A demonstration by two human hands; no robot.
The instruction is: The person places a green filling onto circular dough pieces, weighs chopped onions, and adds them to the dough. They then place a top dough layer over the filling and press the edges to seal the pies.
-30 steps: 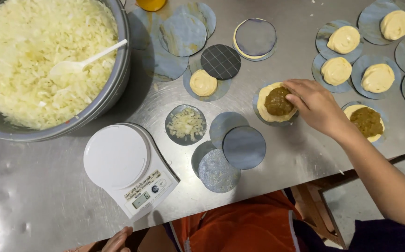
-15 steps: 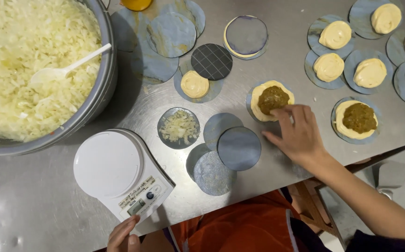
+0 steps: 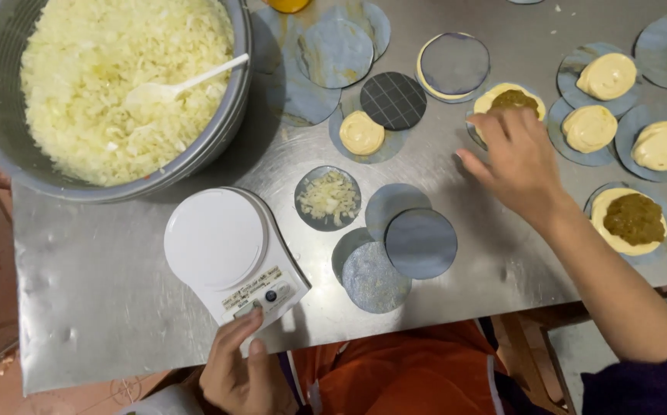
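Observation:
My right hand (image 3: 514, 157) lies flat on the steel table (image 3: 103, 292), fingers spread. Its fingertips are at the near edge of a dough round with brown filling (image 3: 514, 98), which sits on a blue-grey plastic disc. The hand holds nothing. My left hand (image 3: 241, 369) reaches up from the near edge, with its fingers on the front panel of a white kitchen scale (image 3: 222, 246). A small disc with shredded white filling (image 3: 327, 197) lies between the scale and my right hand.
A big metal bowl of shredded white filling (image 3: 118, 77) with a white spoon (image 3: 172, 86) stands far left. Bare blue-grey discs (image 3: 419, 243) overlap near the front. A plain dough round (image 3: 361, 132), a checked dark disc (image 3: 393, 100), several dough rounds (image 3: 606, 75) and another filled one (image 3: 632, 220) lie right.
My right hand dropped from the filled round toward the bare discs, then came back to the round's near edge. My left hand rose from the table edge onto the scale's front.

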